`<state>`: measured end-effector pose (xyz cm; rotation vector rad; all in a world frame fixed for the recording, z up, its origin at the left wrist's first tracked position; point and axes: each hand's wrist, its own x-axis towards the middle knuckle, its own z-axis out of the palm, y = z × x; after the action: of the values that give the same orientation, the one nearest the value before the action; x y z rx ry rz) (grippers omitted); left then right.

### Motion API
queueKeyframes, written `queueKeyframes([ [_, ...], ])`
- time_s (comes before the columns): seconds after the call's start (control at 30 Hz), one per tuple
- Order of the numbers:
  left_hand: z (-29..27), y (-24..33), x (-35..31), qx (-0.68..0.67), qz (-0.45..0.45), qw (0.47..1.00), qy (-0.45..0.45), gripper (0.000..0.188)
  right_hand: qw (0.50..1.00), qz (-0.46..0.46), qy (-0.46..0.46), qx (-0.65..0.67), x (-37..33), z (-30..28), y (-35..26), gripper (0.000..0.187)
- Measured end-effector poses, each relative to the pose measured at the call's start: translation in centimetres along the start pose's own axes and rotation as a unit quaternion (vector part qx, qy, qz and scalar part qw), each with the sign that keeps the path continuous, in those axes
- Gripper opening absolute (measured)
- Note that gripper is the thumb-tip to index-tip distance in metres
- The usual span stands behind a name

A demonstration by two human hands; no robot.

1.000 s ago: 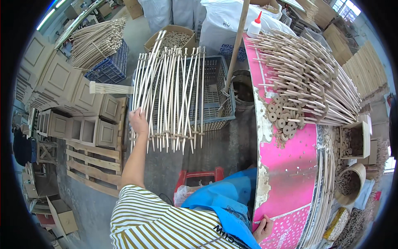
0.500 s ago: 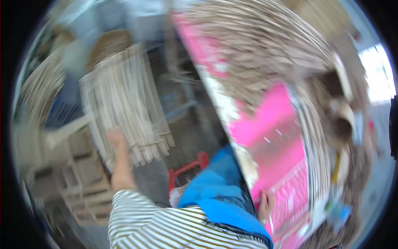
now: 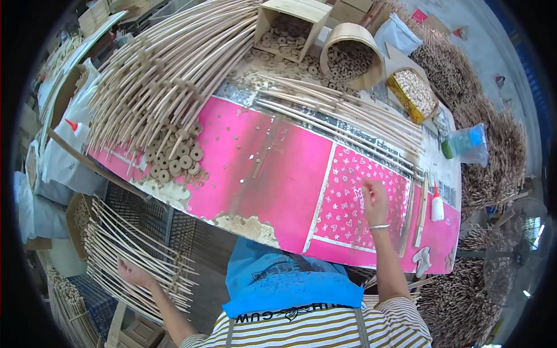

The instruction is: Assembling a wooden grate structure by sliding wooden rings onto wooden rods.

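On the left, my left hand (image 3: 132, 274) is closed at the bundle of thin wooden sticks (image 3: 139, 243) beside the table; its fingertips are partly hidden among them. My right hand (image 3: 376, 200) is over the white-patterned pink sheet (image 3: 345, 200), at the right of the pink table (image 3: 272, 197). Its fingers are curled in, and no object shows in them. Past that hand lie a flat wooden strip (image 3: 421, 211) and a white glue bottle (image 3: 436, 206) with a red tip. Small wooden discs with holes (image 3: 177, 162) are heaped at the table's left.
A large stack of disc-fitted sticks (image 3: 156, 75) covers the far left. Behind stand a wooden box of discs (image 3: 284, 35), a round tub of discs (image 3: 351, 58) and a yellow box of pale pieces (image 3: 413, 95). Loose sticks (image 3: 348, 116) lie across the back. A fan (image 3: 515, 249) is at right.
My view has turned left, and the blur is gone. My right hand has moved from the table's near edge up over the patterned sheet. My left hand is still at the stick bundle.
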<state>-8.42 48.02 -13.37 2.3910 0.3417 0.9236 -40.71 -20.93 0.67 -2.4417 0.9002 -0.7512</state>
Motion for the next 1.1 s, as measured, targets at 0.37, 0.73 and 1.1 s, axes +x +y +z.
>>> queueKeyframes([
  [0.37, 9.3, 44.4, -5.9, -0.268, 0.332, 0.841, -0.334, 0.029, 0.980, -0.103, -0.026, -0.167, 12.0, 2.5, 11.1, 0.061],
  [0.73, 13.5, 43.0, -6.0, -0.309, 0.216, 0.825, -0.421, 0.029, 0.976, -0.193, -0.096, -0.031, 13.9, 1.0, 11.7, 0.026],
  [1.1, 6.8, 35.5, -3.8, -0.247, 0.217, 0.869, -0.369, 0.032, 0.983, -0.134, -0.122, 0.014, 6.0, -1.7, 5.9, 0.028],
])
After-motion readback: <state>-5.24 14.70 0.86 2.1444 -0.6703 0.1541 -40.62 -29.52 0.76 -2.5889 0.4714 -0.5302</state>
